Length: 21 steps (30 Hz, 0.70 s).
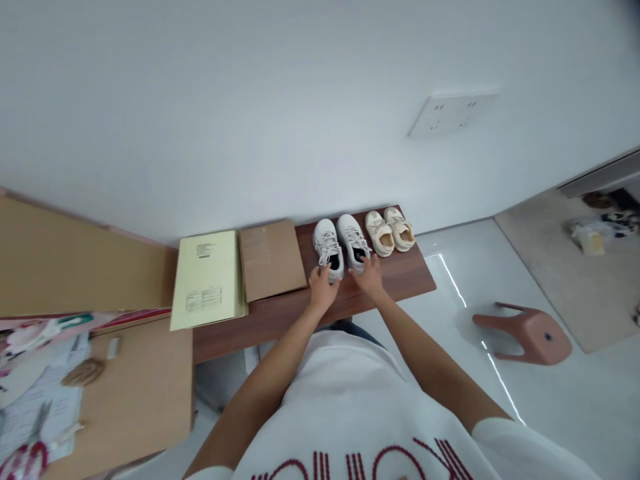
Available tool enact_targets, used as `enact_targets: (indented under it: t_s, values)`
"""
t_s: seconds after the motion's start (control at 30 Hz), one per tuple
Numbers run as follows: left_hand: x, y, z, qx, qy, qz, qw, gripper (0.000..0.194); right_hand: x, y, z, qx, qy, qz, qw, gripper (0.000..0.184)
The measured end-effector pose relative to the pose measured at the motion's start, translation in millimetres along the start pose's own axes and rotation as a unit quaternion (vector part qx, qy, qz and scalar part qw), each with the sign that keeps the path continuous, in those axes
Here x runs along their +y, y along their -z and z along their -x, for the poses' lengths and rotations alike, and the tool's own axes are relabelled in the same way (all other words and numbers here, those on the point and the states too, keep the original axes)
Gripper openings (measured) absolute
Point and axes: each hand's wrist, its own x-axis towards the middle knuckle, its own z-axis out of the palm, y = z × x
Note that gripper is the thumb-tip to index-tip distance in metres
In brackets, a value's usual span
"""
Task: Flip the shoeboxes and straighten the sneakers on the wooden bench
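Observation:
A pair of white sneakers stands on a dark wooden bench [400, 283] against the wall. My left hand [323, 287] grips the heel of the left white sneaker [329, 248]. My right hand [369, 275] holds the heel of the right white sneaker [353, 241]. Both arms reach forward over my white shirt. Just to the right of these shoes sits a smaller pair of cream sneakers [390, 231], touching each other.
A brown cardboard box [271, 260] and a pale yellow box [209, 280] lie on the bench to the left. Larger cardboard boxes [135, 393] with papers stand at far left. A pink plastic stool [530, 333] sits on the white floor at right. A wall socket [451, 113] is above.

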Motion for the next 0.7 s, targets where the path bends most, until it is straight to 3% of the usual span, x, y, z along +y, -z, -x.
enact_targets:
  t_s: [0.07,0.13,0.2,0.27,0.33,0.43,0.53,0.6,0.7]
  values:
    - [16.0,-25.2,-14.1,0.012,0.071,0.019,0.997,0.043,7.5,-3.9,-11.1,-0.031,-0.007,-0.007,0.999,0.036]
    - [20.0,-38.1,-24.9,0.048,0.097,0.06,0.992,0.027,16.5,-2.3,-20.2,-0.037,-0.014,-0.031,0.999,0.026]
    - [14.6,-40.0,-30.7,0.103,0.102,0.119,0.982,0.016,27.3,5.9,-27.3,-0.037,-0.022,-0.077,0.996,0.024]
    - [5.5,-35.8,-32.2,0.146,0.12,0.205,0.96,0.022,38.4,16.1,-32.6,-0.048,-0.052,-0.169,0.983,0.028]
    - [-2.0,-31.5,-32.0,0.16,0.157,0.323,0.919,0.029,47.0,21.8,-36.4,-0.071,-0.092,-0.26,0.958,0.033]
    - [-6.4,-32.4,-32.7,0.139,0.227,0.496,0.826,0.032,52.3,15.7,-39.9,-0.102,-0.162,-0.375,0.907,0.035]
    - [-7.1,-39.8,-35.5,0.137,0.304,0.575,0.747,0.023,51.9,-1.5,-41.8,-0.111,-0.27,-0.452,0.843,0.032]
    - [-7.9,-43.8,-37.2,0.173,0.354,0.578,0.714,0.018,52.1,-11.8,-41.7,-0.09,-0.317,-0.455,0.827,0.03]
    - [-7.7,-46.8,-35.0,0.231,0.382,0.545,0.71,0.018,56.5,-16.9,-38.3,-0.064,-0.322,-0.43,0.841,0.035]
